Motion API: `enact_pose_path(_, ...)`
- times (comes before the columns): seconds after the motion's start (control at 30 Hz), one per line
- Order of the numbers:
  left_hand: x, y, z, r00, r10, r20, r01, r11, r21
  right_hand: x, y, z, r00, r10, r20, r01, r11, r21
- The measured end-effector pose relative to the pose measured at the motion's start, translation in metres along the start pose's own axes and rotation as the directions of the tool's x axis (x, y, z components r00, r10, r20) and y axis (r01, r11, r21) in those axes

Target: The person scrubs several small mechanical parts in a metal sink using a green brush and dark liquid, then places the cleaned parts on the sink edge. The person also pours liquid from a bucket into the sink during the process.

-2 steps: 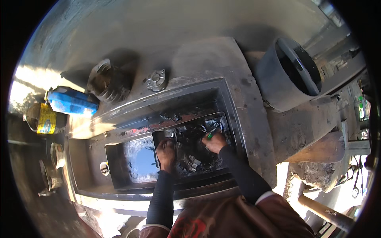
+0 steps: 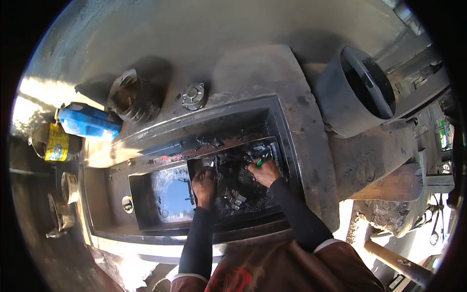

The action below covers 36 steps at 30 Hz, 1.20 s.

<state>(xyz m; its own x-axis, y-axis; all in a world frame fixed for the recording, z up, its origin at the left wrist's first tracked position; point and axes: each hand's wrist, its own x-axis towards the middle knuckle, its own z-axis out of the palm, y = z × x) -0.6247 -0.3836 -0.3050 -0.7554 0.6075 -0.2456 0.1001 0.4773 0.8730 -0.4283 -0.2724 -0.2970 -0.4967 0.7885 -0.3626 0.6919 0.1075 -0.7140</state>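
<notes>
My left hand (image 2: 203, 186) is closed at the left part of a dark metal tray (image 2: 234, 147), fingers curled around something I cannot make out; a small pale bit shows at its fingertips. In the right part of the same tray, my right hand (image 2: 265, 173) grips a green-handled tool (image 2: 260, 162), whose working end is hidden. Dark, wet grime coats the tray. Small metal parts (image 2: 237, 199) lie in it between my hands, nearer me. Left of it, a second tray (image 2: 170, 194) holds liquid that mirrors the light.
Both trays sit in a recessed metal basin (image 2: 104, 199). On its back ledge stand a round metal part (image 2: 193, 96) and a cut-open dark container (image 2: 124, 97). A blue jug (image 2: 90, 120) and a yellow-labelled bottle (image 2: 54, 142) lie left. A large grey bucket (image 2: 335, 92) stands right.
My right hand has shifted very slightly, and the green handle shows at a steeper angle. My left hand stays in nearly the same place.
</notes>
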Motion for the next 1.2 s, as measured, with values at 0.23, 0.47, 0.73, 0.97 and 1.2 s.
enact_pose_path(0.23, -0.012, 0.006, 0.003, 0.988, -0.154, 0.002, 0.149, 0.952, -0.269, 0.013, 0.013, 0.009, 0.978, 0.107, -0.177, -0.012, 0.885, 0.466)
enact_pose_path(0.47, -0.038, 0.028, 0.008, 0.984, -0.047, 0.174, 0.156, 0.704, -0.693, -0.008, 0.014, 0.023, 0.796, 0.283, 0.535, -0.582, 0.117, 0.804)
enact_pose_path(0.73, -0.027, 0.03, -0.031, 0.918, 0.104, 0.382, 0.041, 0.935, -0.352, 0.024, -0.004, -0.022, 0.846, 0.145, 0.512, -0.496, 0.566, 0.659)
enact_pose_path(0.97, -0.04, 0.041, -0.017, 0.851, -0.219, 0.478, 0.52, 0.487, -0.702, 0.017, 0.027, 0.011, 0.94, 0.318, -0.124, -0.287, 0.934, 0.214)
enact_pose_path(1.2, -0.036, 0.038, 0.002, 0.775, -0.422, 0.47, 0.606, 0.288, -0.741, -0.023, 0.004, 0.014, 0.97, 0.211, -0.12, -0.072, 0.723, 0.688)
